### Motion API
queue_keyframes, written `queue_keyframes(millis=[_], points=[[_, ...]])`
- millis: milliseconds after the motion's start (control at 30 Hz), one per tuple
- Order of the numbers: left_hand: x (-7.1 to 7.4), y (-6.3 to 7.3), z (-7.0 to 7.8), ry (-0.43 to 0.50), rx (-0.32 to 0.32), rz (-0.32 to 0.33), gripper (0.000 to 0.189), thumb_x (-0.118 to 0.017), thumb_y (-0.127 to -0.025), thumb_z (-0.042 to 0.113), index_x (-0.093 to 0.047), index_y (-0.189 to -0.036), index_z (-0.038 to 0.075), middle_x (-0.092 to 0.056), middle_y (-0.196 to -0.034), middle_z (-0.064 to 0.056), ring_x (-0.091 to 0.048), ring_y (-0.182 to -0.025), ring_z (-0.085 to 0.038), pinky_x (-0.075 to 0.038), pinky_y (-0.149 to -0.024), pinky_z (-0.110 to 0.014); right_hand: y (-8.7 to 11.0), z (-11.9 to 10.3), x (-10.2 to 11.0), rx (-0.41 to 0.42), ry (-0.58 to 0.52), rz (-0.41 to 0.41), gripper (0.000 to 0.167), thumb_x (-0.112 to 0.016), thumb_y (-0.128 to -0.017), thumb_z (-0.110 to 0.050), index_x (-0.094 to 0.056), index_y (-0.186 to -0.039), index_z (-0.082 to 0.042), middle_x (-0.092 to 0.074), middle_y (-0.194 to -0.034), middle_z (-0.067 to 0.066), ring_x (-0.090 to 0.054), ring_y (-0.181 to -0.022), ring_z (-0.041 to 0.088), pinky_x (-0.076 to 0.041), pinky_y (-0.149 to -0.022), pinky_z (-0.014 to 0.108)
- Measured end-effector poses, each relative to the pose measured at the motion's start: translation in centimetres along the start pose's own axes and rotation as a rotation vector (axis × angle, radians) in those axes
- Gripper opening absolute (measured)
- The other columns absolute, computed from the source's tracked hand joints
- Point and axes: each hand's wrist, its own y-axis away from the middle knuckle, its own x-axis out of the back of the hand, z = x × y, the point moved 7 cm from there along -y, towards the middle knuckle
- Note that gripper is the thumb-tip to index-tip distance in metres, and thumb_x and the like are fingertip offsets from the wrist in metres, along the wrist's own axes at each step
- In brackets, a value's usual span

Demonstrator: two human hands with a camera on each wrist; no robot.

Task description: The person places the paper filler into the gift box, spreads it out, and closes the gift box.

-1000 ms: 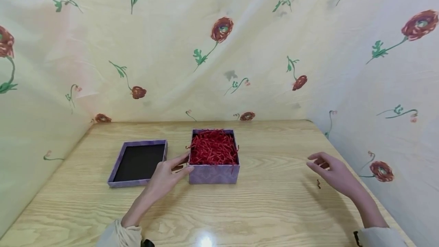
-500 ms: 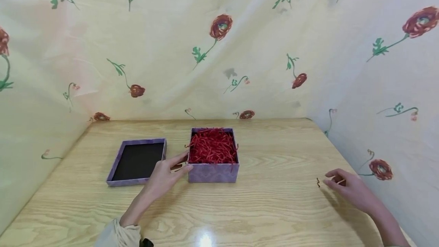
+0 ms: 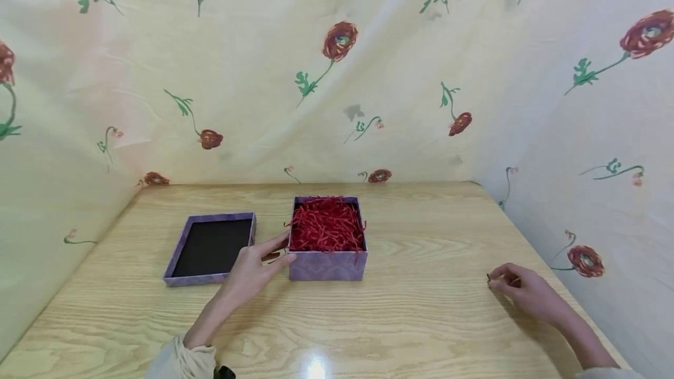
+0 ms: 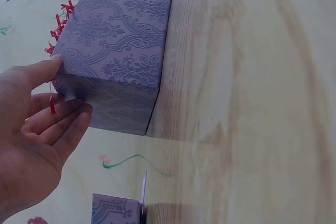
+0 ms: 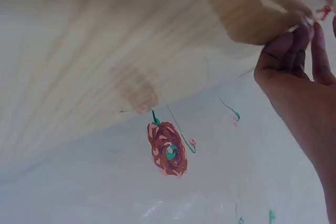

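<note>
- Purple, damask-patterned on the gift box (image 3: 326, 268)
- Red in the shredded paper (image 3: 327, 226) and loose strand (image 5: 326, 11)
- Purple outside — black inside — on the box lid (image 3: 210, 247)
- Pale wood-grain on the tabletop (image 3: 411, 314)
- Red-and-green floral print on the cream cloth (image 3: 253, 69)

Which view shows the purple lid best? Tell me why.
The head view: nearly the whole lid shows. The left wrist view catches only a part at its bottom edge; the right wrist view, none.

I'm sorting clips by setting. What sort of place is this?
Probably an indoor tabletop set up for filming: a wood-grain table closed in at the back and sides by flowered sheeting, with a purple box of red shreds on it.
</note>
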Motion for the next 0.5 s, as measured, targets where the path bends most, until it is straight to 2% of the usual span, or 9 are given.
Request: queue_keyframes(millis=[167,367,500], points=[[0.13,0.01,0.12,-0.006,0.002,0.001,0.055,-0.073,-0.099,0.025,-0.057,-0.149,0.007,-0.067,-0.132,-0.016,-0.069,-0.115,-0.031,-0.057,-0.092,-0.042,-0.24,0.03,-0.37,0.032,0.020,0.038,0.006,-0.070,-0.095,0.000,-0.065,-0.097,-0.002,-0.056,-0.079,0.000,-0.047,-0.069,0.003,-0.042,-0.059,0.025],[0.05,0.05,0.02,0.014,0.009,-0.011,0.056,-0.072,-0.100,0.027,-0.056,-0.149,0.006,-0.066,-0.134,-0.017,-0.068,-0.116,-0.031,-0.057,-0.093,-0.041,-0.24,-0.22,-0.69,0.036,0.065,0.038,0.011,-0.068,-0.096,0.004,-0.063,-0.091,-0.004,-0.053,-0.079,-0.002,-0.044,-0.070,0.002,-0.040,-0.060,0.025],[0.01,0.05,-0.05,0.019,0.016,-0.014,0.056,-0.072,-0.100,0.028,-0.056,-0.149,0.006,-0.066,-0.134,-0.017,-0.068,-0.115,-0.032,-0.057,-0.092,-0.041,-0.15,-0.76,-0.79,0.040,0.051,0.033,0.011,-0.068,-0.097,0.004,-0.063,-0.091,-0.004,-0.054,-0.080,-0.002,-0.044,-0.071,0.002,-0.040,-0.060,0.025]])
